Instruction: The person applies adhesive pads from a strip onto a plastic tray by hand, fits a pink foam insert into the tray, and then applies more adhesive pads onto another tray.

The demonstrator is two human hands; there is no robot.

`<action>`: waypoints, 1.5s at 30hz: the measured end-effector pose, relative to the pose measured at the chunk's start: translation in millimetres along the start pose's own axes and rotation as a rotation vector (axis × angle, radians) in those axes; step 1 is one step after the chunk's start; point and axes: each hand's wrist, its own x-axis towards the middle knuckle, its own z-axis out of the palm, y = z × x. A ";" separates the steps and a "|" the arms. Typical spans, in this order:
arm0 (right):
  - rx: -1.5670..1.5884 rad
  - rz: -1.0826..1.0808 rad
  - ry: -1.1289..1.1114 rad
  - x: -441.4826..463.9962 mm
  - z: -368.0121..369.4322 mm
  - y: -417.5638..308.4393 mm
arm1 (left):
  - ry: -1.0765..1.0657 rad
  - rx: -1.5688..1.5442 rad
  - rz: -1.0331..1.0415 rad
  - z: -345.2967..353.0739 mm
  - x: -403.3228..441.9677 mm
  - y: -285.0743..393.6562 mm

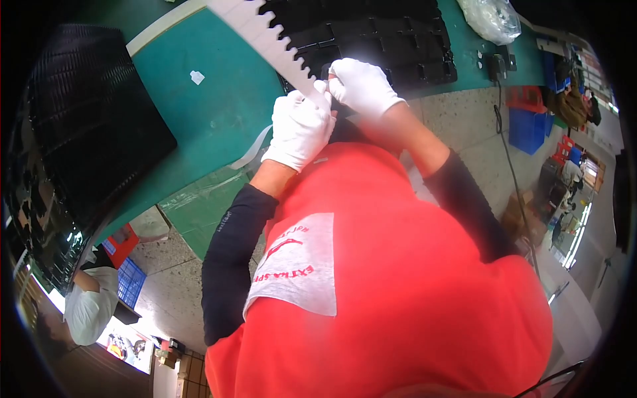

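Note:
My left hand [300, 127], in a white glove, is closed on a whitish strip [269, 41] with a notched, toothed right edge. The strip runs from my fingers up and left past the top of the view. A thin pale band [253, 151] hangs from beside the same hand over the table edge. My right hand [363, 87], also gloved, is beside it with fingers curled in a pinch; what they hold is hidden. Just beyond both hands lies a black panel [378, 40] with rows of slots.
On the green table [206, 113] are a small white scrap [197, 77], a large black textured sheet [93, 113] at left and a clear plastic bag [491, 20] at upper right. A cable [509, 159] hangs at right near a blue bin [527, 129]. Another person [91, 305] is at lower left.

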 end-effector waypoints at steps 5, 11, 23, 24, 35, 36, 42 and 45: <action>-0.052 -0.014 0.056 -0.6 2.4 -0.3 | 0.068 -0.166 0.056 2.8 -3.1 -7.1; -0.024 0.036 -0.001 0.8 2.1 -1.2 | 0.021 -0.103 0.032 -3.3 5.3 -3.3; -0.028 -0.080 0.111 0.7 5.6 2.7 | -0.110 -0.031 0.075 -7.5 5.9 -9.7; -0.057 -0.059 0.090 -0.6 2.9 -0.8 | -0.072 -0.005 0.100 -7.7 3.2 -8.7; -0.195 -0.055 0.007 -12.7 4.6 -25.3 | 0.139 -0.235 0.099 1.5 -20.6 -12.0; -0.145 -0.061 -0.045 -12.7 2.7 -24.9 | 0.173 -0.248 0.122 0.0 -22.0 -13.3; 0.586 -0.065 0.041 -14.9 -2.3 13.0 | 0.096 -0.351 0.057 -0.6 -23.8 -14.5; 0.713 -0.012 0.050 -12.4 -5.0 24.9 | 0.135 -0.321 0.062 -4.1 -23.6 -10.7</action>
